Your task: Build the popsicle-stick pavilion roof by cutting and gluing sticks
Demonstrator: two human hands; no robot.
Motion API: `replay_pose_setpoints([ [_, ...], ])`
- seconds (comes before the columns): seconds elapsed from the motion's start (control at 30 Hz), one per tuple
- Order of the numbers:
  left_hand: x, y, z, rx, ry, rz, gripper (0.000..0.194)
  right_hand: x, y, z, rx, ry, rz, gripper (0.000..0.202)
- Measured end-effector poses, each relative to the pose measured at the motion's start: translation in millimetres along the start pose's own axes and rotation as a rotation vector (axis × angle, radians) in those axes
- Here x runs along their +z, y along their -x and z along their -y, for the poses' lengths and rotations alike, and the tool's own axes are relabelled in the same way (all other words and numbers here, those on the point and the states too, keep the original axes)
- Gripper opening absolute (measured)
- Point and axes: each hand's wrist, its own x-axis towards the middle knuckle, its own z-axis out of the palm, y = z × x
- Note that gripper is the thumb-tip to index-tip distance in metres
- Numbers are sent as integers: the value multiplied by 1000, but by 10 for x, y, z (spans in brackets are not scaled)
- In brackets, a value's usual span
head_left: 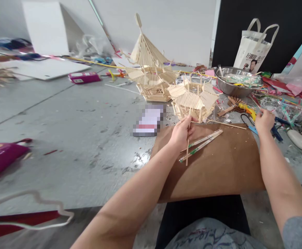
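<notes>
My left hand [182, 134] is closed around a thin wooden stick [187, 152], which points down over a brown board [218, 173]. Beside that stick, two slim sticks in clear, green-printed wrappers [204, 146] lie on the board. Over on the right, my right hand [265, 121] has its fingers pinched on a thin stick [255, 101] that juts up and to the left. A yellow and blue glue gun [249, 110] lies by this hand, partly hidden behind it. Just beyond my left hand stands a small stick-built pavilion [192, 100], its roof sloping in panels.
Behind stands a taller stick tower with a pointed roof [148, 52]. A phone [149, 119] lies left of the board. A metal bowl [237, 88] with wrapped sticks, a white tote bag [253, 50] and plastic scraps crowd the right. Purple packs [84, 77] lie left.
</notes>
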Motion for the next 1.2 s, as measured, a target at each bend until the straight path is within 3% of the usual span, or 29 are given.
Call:
replay_pose_setpoints([
  [0.13, 4, 15, -50, -32, 21, 25, 18, -57, -57, -201, 186, 59, -37, 38],
  [0.33, 16, 28, -51, -67, -32, 61, 21, -27, -23, -69, 64, 51, 34, 36],
  [0.43, 4, 23, -42, -103, -83, 89, 23, -54, -47, -142, 199, 126, 33, 37],
  [0.6, -12, 21, -22, -167, -107, 152, 25, -81, -60, -431, 391, 201, 154, 40],
  [0.77, -13, 23, -16, -167, -105, 163, 25, -52, -36, -406, 374, 231, 118, 40],
  [1.0, -17, 16, -18, -168, -135, 155, 25, -85, -56, -264, 217, 254, -14, 35],
  [1.2, 4, 25, -37, -175, -163, 140, 22, -63, -61, -400, 413, 273, 203, 39],
])
